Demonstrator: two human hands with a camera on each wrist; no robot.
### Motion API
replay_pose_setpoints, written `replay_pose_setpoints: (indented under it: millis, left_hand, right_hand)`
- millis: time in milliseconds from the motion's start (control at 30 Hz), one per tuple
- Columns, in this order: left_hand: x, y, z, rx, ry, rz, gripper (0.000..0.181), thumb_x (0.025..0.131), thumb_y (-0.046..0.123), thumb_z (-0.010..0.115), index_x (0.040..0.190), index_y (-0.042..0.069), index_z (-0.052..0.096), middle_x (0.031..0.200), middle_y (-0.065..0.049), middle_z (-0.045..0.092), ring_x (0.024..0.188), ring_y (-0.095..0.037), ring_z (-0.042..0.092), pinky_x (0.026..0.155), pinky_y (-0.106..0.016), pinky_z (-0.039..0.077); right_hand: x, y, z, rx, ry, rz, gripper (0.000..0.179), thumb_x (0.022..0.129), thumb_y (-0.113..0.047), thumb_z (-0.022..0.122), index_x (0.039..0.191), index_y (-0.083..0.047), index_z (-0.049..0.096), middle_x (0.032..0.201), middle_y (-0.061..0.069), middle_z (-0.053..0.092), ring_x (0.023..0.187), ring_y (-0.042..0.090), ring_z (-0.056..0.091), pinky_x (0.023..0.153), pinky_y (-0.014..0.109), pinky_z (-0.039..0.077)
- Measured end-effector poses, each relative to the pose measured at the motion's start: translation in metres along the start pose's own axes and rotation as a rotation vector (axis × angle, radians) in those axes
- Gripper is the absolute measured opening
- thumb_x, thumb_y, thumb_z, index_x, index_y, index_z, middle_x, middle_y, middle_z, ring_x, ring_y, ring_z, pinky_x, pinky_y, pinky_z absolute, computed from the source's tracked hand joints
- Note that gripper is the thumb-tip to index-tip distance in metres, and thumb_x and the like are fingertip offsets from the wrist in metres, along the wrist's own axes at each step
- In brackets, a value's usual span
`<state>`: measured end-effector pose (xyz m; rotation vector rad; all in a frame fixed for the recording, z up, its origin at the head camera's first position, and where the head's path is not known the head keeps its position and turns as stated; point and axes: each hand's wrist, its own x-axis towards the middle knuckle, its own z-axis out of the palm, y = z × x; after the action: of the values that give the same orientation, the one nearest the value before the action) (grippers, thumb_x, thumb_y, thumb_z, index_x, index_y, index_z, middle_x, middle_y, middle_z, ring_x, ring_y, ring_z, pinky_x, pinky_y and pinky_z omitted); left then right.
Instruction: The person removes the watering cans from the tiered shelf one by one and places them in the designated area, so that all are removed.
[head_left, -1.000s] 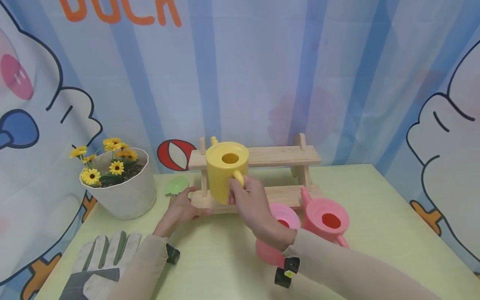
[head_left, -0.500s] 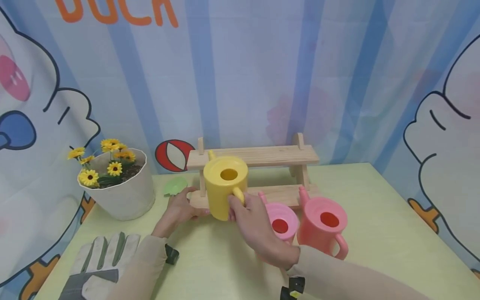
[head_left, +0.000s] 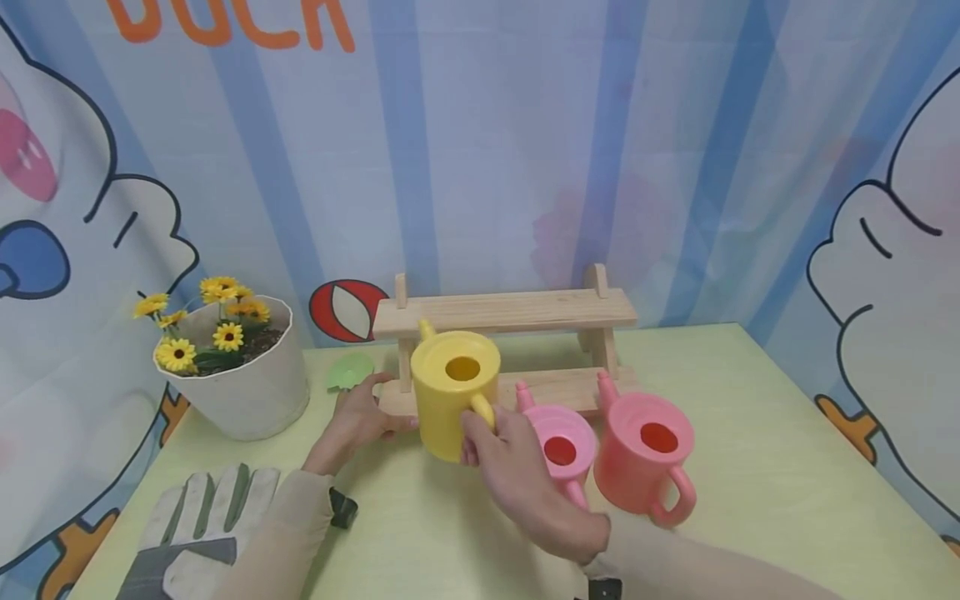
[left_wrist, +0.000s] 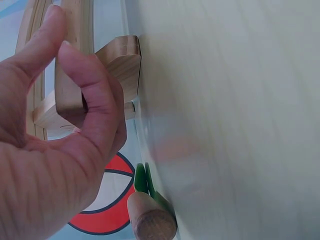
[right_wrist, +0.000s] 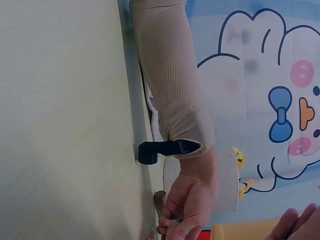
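My right hand (head_left: 517,487) grips the handle of a yellow watering can (head_left: 450,408). The can hangs in front of a two-tier wooden plant stand (head_left: 510,310), its spout pointing away from me. At the stand's left end, my left hand (head_left: 362,421) holds the lower board; in the left wrist view, its thumb and curled fingers pinch around the board's end (left_wrist: 70,95). Two pink watering cans, a lighter one (head_left: 558,437) and a darker one (head_left: 645,454), stand to the right of the yellow can. Only the right hand's fingertips (right_wrist: 300,225) show in the right wrist view.
A white flowerpot (head_left: 255,392) with yellow flowers (head_left: 228,337) stands at the left. Behind my left hand lies a green-headed tool (head_left: 350,370) with a wooden handle (left_wrist: 155,222). A grey-white work glove (head_left: 198,533) lies front left. A printed curtain (head_left: 480,150) backs the table.
My right hand has lowered the yellow watering can and drawn it toward me, away from the stand's upper board. The left hand has kept its hold on the lower board.
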<state>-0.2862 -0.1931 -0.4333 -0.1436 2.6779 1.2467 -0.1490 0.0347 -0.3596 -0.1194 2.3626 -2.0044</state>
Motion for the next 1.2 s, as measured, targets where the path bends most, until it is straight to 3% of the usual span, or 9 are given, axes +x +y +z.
replay_pose_setpoints:
  millis: [267, 467, 667, 833, 1033, 1200]
  left_hand:
    - [0.0, -0.001, 0.0, 0.012, 0.009, 0.011, 0.099, 0.082, 0.027, 0.099, 0.162, 0.009, 0.044, 0.097, -0.012, 0.07, 0.093, -0.026, 0.063, 0.089, -0.039, 0.047]
    - [0.002, -0.001, 0.0, 0.014, 0.011, 0.011, 0.098, 0.082, 0.023, 0.098, 0.162, 0.009, 0.043, 0.098, -0.013, 0.071, 0.099, -0.029, 0.064, 0.092, -0.041, 0.047]
    - [0.0, -0.001, 0.0, 0.002, 0.005, 0.016, 0.096, 0.081, 0.019, 0.095, 0.162, 0.009, 0.043, 0.105, -0.015, 0.068, 0.118, -0.035, 0.054, 0.097, -0.045, 0.048]
    - [0.0, -0.001, 0.0, -0.01, -0.003, 0.019, 0.097, 0.079, 0.017, 0.094, 0.162, 0.009, 0.043, 0.109, -0.017, 0.069, 0.123, -0.036, 0.049, 0.098, -0.044, 0.048]
    - [0.0, 0.0, 0.0, 0.014, -0.003, -0.005, 0.095, 0.081, 0.019, 0.093, 0.162, 0.011, 0.044, 0.123, -0.02, 0.067, 0.12, -0.035, 0.056, 0.096, -0.043, 0.05]
    - [0.001, 0.001, 0.001, 0.004, -0.012, -0.025, 0.096, 0.083, 0.022, 0.093, 0.164, 0.012, 0.042, 0.132, -0.023, 0.062, 0.122, -0.036, 0.054, 0.101, -0.048, 0.05]
  right_hand:
    - [-0.007, 0.008, 0.0, -0.003, -0.014, 0.027, 0.034, 0.11, -0.025, 0.058, 0.081, -0.008, 0.061, 0.077, 0.002, 0.06, 0.071, 0.015, 0.044, 0.06, 0.023, 0.035]
    - [-0.004, 0.03, 0.001, -0.005, -0.04, 0.082, 0.035, 0.11, -0.03, 0.059, 0.082, -0.012, 0.064, 0.076, -0.001, 0.062, 0.066, 0.014, 0.045, 0.056, 0.022, 0.035]
    - [-0.003, 0.053, 0.005, -0.031, -0.045, 0.137, 0.034, 0.11, -0.035, 0.061, 0.081, -0.018, 0.067, 0.074, -0.004, 0.063, 0.063, 0.011, 0.045, 0.053, 0.02, 0.034]
    - [-0.01, 0.06, 0.011, -0.03, -0.027, 0.078, 0.036, 0.111, -0.035, 0.061, 0.082, -0.013, 0.065, 0.071, -0.004, 0.06, 0.059, 0.009, 0.043, 0.05, 0.02, 0.032]
    - [-0.01, 0.086, 0.02, -0.025, 0.016, -0.04, 0.037, 0.111, -0.033, 0.061, 0.079, -0.013, 0.063, 0.068, -0.007, 0.06, 0.058, 0.007, 0.046, 0.048, 0.021, 0.033]
    - [-0.009, 0.101, 0.025, -0.015, 0.03, -0.054, 0.037, 0.11, -0.033, 0.062, 0.079, -0.013, 0.064, 0.067, -0.008, 0.06, 0.06, 0.007, 0.049, 0.051, 0.023, 0.036]
